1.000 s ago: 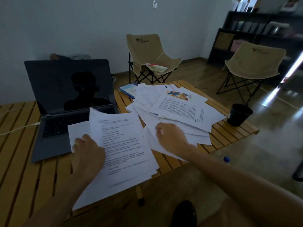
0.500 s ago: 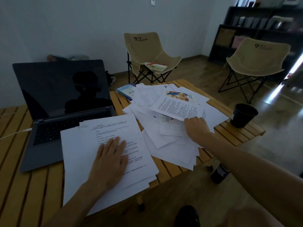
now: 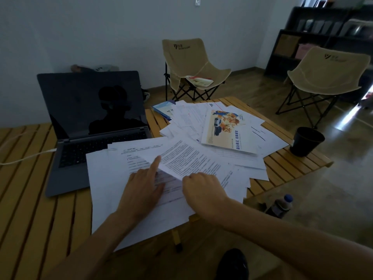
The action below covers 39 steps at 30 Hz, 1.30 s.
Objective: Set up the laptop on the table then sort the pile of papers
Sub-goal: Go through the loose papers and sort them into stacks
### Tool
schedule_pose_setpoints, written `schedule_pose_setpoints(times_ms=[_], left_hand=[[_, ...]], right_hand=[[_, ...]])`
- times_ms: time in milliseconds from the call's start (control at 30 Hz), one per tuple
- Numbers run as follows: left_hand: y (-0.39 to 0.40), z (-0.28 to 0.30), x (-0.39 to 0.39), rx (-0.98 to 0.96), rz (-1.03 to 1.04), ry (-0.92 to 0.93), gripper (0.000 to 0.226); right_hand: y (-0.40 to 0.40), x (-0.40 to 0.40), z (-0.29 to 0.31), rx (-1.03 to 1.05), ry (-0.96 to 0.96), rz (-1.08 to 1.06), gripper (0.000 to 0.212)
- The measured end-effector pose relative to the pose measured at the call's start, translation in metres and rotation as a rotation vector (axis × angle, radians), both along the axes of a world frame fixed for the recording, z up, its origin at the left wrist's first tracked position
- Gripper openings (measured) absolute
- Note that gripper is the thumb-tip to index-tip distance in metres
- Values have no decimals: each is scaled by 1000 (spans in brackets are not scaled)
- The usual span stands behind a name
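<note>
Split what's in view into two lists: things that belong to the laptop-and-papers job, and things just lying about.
Belongs to the job:
- laptop, open on the table
- sorted stack under the left hand
- text sheet gripped by the right hand
- loose pile

Lying about:
- black cup
- bottle on the floor
- two folding chairs
- shelf

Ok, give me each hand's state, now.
Left hand: open, fingers straight, resting on the sorted stack.
Right hand: closed, gripping a printed sheet.

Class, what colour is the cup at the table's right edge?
Black, plain; the cup shows best in the head view.
</note>
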<state>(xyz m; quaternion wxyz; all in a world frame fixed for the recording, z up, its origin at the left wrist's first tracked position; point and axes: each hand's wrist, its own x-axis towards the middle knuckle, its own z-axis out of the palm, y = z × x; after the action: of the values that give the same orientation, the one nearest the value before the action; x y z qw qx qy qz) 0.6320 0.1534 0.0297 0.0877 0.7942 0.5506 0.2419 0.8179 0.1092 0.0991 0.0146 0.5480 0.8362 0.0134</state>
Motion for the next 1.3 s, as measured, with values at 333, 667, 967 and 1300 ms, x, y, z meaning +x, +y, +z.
schedule_pose_setpoints(times_ms=[333, 667, 967, 1300], left_hand=[[6, 45, -42, -196, 7, -633, 42], [8, 67, -58, -127, 99, -795, 30], [15, 55, -55, -32, 143, -696, 59], [18, 51, -54, -186, 354, -849, 37]], right_hand=[[55, 31, -13, -93, 737, -426, 48], [86, 34, -27, -570, 1298, -499, 30], [84, 28, -27, -519, 1202, -478, 29], [91, 26, -29, -457, 1242, -404, 25]])
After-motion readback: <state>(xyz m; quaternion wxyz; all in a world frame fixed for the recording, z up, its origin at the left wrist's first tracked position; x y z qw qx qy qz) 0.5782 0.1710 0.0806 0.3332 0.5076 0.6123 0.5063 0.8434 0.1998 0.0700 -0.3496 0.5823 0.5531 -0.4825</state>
